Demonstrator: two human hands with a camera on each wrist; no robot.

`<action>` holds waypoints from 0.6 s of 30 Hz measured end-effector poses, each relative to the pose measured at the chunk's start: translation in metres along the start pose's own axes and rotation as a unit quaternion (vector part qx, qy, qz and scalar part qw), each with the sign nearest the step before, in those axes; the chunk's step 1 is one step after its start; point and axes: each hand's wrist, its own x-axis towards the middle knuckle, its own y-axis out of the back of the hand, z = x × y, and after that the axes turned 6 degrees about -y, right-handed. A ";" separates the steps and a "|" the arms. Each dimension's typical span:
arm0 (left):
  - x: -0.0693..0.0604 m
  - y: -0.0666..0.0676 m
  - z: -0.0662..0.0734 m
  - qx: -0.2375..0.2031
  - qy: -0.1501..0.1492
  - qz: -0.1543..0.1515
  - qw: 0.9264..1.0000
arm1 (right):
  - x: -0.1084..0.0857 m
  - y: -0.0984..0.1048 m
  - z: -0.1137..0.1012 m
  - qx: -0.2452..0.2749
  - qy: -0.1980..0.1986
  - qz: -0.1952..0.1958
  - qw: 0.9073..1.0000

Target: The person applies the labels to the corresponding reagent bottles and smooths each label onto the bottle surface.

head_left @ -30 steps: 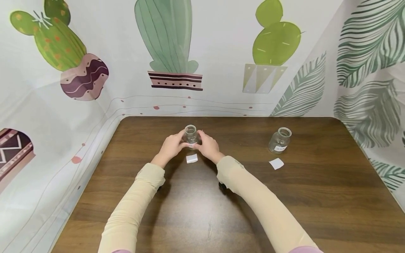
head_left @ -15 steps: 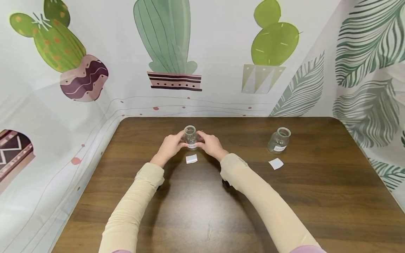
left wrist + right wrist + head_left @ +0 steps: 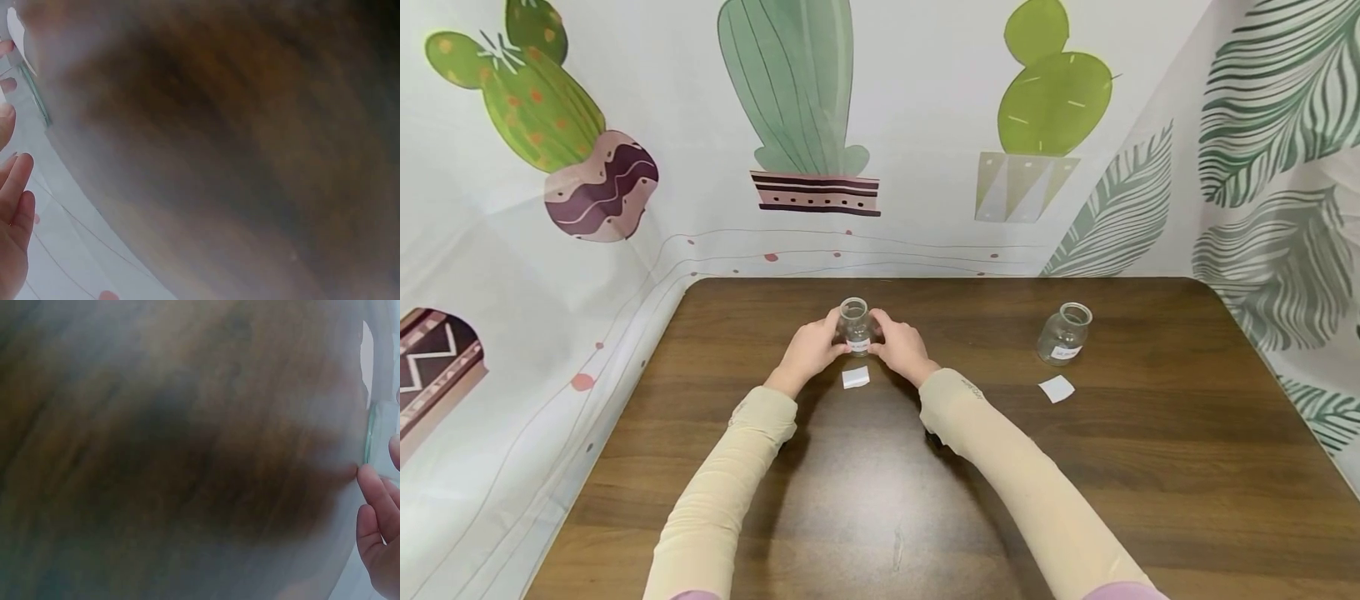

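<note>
A small clear glass jar (image 3: 853, 322) stands upright near the far edge of the table, a white label (image 3: 858, 344) low on its front. My left hand (image 3: 810, 348) holds the jar from the left, its thumb at the label's left end. From the other side my right hand (image 3: 904, 346) grips it, thumb by the label's right end. In the left wrist view, some fingers of the left hand (image 3: 14, 219) show at the left edge. The right wrist view catches the jar's base (image 3: 371, 434) beside the right hand (image 3: 381, 525). The fingers behind the jar are mostly hidden.
A small white paper slip (image 3: 855, 377) lies just in front of the held jar. To the right, a second labelled glass jar (image 3: 1063, 333) stands with another paper slip (image 3: 1057, 388) before it. A cactus-printed cloth (image 3: 925, 208) hangs behind the brown wooden table (image 3: 1150, 467).
My thumbs have drawn apart from the front of the label, so more of it shows. My right hand has shifted slightly to the right. The second jar and both slips stay put.
</note>
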 end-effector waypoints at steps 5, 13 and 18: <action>0.002 -0.005 0.004 0.004 0.013 -0.008 1.000 | -0.002 -0.002 -0.002 -0.018 -0.014 -0.005 1.000; 0.004 -0.004 0.008 0.007 0.018 -0.020 1.000 | -0.004 0.000 0.000 -0.032 -0.014 0.007 0.999; 0.003 0.003 0.003 0.025 0.003 -0.031 0.999 | -0.004 0.002 0.002 -0.041 0.002 0.014 0.999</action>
